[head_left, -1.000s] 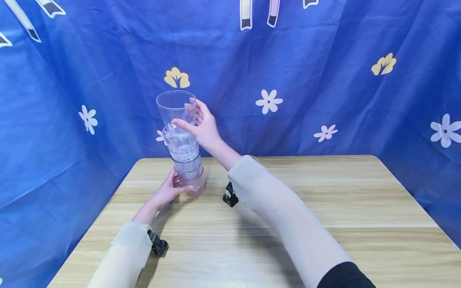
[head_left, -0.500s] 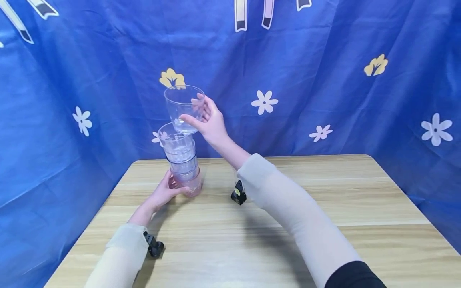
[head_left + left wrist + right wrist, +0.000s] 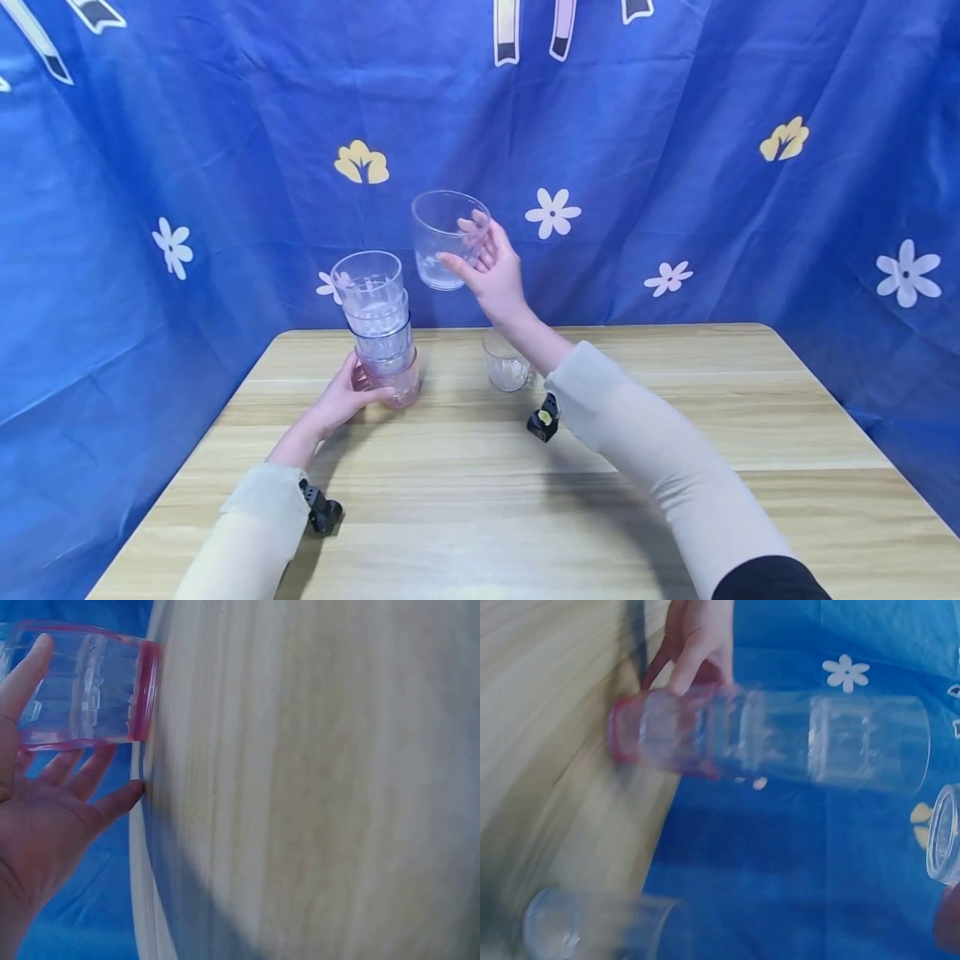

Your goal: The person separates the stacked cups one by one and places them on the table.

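Near the left rear of the table, several cups stand nested in a tall stack, with a pink cup (image 3: 403,390) at the bottom. Clear and dark-rimmed cups rise above it, up to a clear top cup (image 3: 367,279). My left hand (image 3: 341,404) holds the pink cup low down, thumb on the near side; the left wrist view shows fingers behind it. My right hand (image 3: 497,271) grips a separate clear cup (image 3: 437,250) in the air, right of the stack and higher. Only that cup's base (image 3: 945,836) shows in the right wrist view.
Another clear cup (image 3: 506,371) stands on the wooden table (image 3: 450,508), partly behind my right forearm. A blue patterned curtain (image 3: 637,208) hangs along the back and sides. Small black cameras (image 3: 321,508) sit on both wrists.
My right hand has lifted the clear cup out of the stack's top and carried it to the right. The left hand stays at the pink cup. The cup on the table has come into view.
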{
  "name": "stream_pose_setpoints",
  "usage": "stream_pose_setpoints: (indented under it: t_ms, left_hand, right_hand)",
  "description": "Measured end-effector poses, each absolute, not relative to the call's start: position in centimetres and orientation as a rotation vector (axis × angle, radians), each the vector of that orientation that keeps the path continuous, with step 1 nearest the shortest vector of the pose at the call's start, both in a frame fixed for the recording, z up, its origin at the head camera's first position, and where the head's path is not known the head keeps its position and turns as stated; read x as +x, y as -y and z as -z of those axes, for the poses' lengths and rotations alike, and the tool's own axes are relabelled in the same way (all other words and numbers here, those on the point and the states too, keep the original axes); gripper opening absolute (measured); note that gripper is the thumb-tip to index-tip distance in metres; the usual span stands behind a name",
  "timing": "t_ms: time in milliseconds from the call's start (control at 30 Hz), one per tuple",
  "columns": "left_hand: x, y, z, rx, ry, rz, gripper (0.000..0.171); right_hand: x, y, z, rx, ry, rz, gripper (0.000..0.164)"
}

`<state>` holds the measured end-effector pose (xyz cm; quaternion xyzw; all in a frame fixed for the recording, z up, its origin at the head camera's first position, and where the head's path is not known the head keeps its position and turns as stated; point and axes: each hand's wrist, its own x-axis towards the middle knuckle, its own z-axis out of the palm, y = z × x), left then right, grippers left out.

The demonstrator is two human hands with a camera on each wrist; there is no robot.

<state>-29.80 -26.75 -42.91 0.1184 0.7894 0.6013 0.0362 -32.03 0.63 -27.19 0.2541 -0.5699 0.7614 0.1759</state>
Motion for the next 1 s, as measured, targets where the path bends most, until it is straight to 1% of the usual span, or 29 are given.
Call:
stream_pose_setpoints:
  t_ms: [333,700,833,1000]
  left_hand:
    - [-29.9,26.7,42.9,0.371,-2.447,-1.825,0.084]
    - [-29.9,26.7,43.0,0.368,-2.459,-1.802,0.080]
    - [-29.9,26.7,43.0,0.369,-2.456,-1.802,0.080]
    - [-30.0,26.7,42.9,0.370,-2.455,-1.798,0.084]
  right_hand:
    - [-32.4,-6.0,30.6,0.603,1.726,-2.073,0.068]
    - [-31.8,-10.1,33.5,0.549,1.867,-1.998,0.069]
    - [-31.7,-11.5,34.4,0.522,1.914,-1.970,0.073]
    - [-31.7,-13.3,35.5,0.483,2.011,-1.925,0.079]
